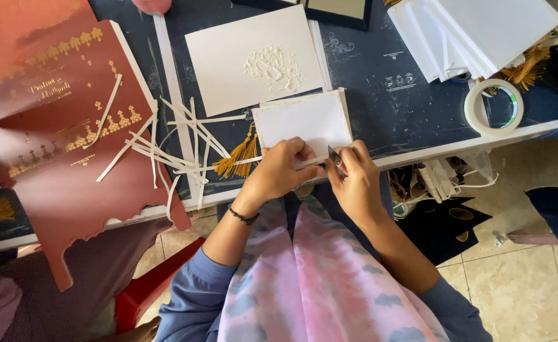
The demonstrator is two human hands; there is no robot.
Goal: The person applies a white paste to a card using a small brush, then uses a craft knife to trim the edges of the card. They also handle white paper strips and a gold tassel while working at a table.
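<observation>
Both hands pinch a stiff white card (304,120) at the dark surface's (380,107) near edge: left hand (282,170) presses its corner, right hand (353,180) grips a small metal blade (334,157). Curly paper strips (165,142) and a gold tassel (241,158) sit just left.

The person wears a top with blue sleeves pushed back toward the elbows, showing at the lower centre of the frame on both arms. A long cloth in a soft tie-dye of pink, lilac and white, dotted with bluish patches, hangs down the middle of the body between the arms. The left hand (279,170) has a thin dark bracelet (243,217) at the wrist, while the right hand (357,183) is bare of any ornament.
</observation>
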